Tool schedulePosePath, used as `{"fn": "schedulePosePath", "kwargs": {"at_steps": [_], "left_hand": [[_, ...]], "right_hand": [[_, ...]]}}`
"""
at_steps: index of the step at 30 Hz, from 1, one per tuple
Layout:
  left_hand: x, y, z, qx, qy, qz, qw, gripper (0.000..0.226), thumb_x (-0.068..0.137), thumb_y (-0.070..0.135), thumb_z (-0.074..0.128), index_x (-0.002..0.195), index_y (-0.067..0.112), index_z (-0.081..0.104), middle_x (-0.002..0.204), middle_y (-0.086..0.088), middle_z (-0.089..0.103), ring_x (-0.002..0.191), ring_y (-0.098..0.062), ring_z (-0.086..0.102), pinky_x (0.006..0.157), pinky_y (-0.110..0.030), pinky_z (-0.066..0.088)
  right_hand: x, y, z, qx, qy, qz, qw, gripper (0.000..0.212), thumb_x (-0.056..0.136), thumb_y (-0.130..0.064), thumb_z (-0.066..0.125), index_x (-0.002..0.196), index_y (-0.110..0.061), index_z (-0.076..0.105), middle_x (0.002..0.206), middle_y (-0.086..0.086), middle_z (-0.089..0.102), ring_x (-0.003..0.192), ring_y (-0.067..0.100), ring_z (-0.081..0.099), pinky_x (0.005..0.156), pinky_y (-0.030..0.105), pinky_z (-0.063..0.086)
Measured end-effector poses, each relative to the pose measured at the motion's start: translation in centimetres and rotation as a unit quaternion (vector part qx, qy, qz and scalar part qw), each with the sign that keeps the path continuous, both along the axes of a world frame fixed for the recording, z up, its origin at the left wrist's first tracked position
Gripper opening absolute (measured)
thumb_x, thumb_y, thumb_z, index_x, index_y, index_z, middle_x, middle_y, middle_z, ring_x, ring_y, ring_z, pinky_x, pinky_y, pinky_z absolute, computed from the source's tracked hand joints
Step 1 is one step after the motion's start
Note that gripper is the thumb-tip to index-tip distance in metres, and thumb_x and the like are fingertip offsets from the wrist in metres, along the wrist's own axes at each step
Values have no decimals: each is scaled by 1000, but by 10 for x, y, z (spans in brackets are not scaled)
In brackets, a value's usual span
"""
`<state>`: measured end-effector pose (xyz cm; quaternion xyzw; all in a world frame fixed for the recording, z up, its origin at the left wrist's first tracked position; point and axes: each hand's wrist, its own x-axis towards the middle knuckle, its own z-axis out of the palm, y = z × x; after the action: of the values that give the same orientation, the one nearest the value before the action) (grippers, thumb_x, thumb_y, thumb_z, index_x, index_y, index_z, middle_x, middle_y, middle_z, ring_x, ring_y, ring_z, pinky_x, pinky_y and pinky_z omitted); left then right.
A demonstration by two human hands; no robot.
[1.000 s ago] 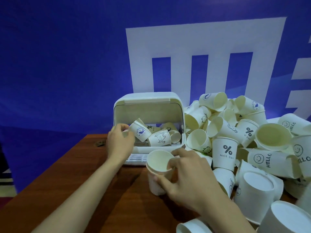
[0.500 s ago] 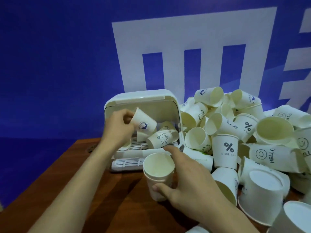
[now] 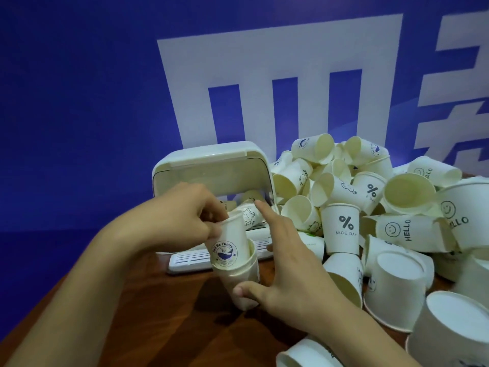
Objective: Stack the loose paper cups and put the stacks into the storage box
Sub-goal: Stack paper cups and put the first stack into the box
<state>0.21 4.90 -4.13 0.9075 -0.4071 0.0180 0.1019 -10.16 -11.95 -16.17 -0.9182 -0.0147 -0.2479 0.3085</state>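
My left hand [image 3: 185, 215] pinches the rim of a white whale-print cup [image 3: 229, 245] that sits partway down inside a short cup stack [image 3: 244, 284]. My right hand [image 3: 285, 263] holds that stack from the right, thumb across its lower part and forefinger raised straight. Behind both hands stands the white storage box [image 3: 211, 160] with its lid up; a bear-print cup [image 3: 248, 215] and a few others lie loose inside. A big heap of loose paper cups [image 3: 370, 207] fills the table's right side.
The brown wooden table [image 3: 158, 313] shows bare wood at the left and in front. The box's slotted white tray [image 3: 198, 258] juts out towards me. A blue wall with white lettering [image 3: 264, 75] rises right behind the box and heap.
My left hand has lifted the whale-print cup out of the box and brought it down into the stack in my right hand. The camera moved closer.
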Motion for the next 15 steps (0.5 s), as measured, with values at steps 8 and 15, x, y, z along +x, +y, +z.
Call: {"fn": "schedulePosePath", "kwargs": {"at_steps": [8,15], "left_hand": [[-4,-8,-8,52,65,-55,995,17,98,36,68,110,36,80,100,27,76,95,6,69,90,-26,57],[36,-15,-30,-229,20,71,971,22,102,24,58,99,28,79,93,15,76,84,-3,68,75,-27,58]], "right_hand": [[0,-1,-1,-54,23,12,998,104,75,-57,79,150,-57,7,150,-25,19,120,13,55,95,34,50],[1,-2,1,-137,88,-10,987,60,88,-69,55,138,-37,45,134,-19,48,117,11,54,92,32,48]]}}
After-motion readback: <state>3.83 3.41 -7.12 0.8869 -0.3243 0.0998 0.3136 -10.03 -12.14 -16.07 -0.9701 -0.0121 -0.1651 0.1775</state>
